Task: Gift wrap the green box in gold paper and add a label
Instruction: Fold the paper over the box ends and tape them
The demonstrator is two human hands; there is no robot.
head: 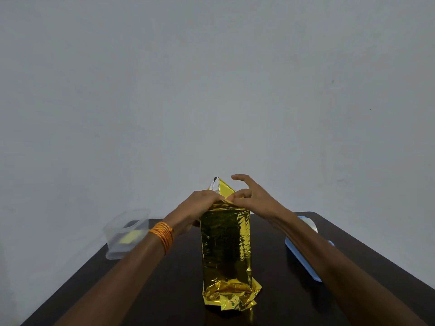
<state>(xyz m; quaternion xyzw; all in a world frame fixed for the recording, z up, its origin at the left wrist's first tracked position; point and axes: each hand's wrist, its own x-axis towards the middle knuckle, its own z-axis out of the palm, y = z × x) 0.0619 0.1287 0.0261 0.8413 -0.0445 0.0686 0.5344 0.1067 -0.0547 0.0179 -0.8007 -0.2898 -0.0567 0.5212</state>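
Dark table [164,290] (glossy), pale wall [211,78]

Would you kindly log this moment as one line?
step: top-end fold | left hand: grips wrapped box top | right hand: pinches gold paper flap | box: upright on table

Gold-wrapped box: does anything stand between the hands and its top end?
Nothing visible does. The left hand and right hand both hold the gold paper at its top end. The clear container and blue tray sit off to either side, apart from it.
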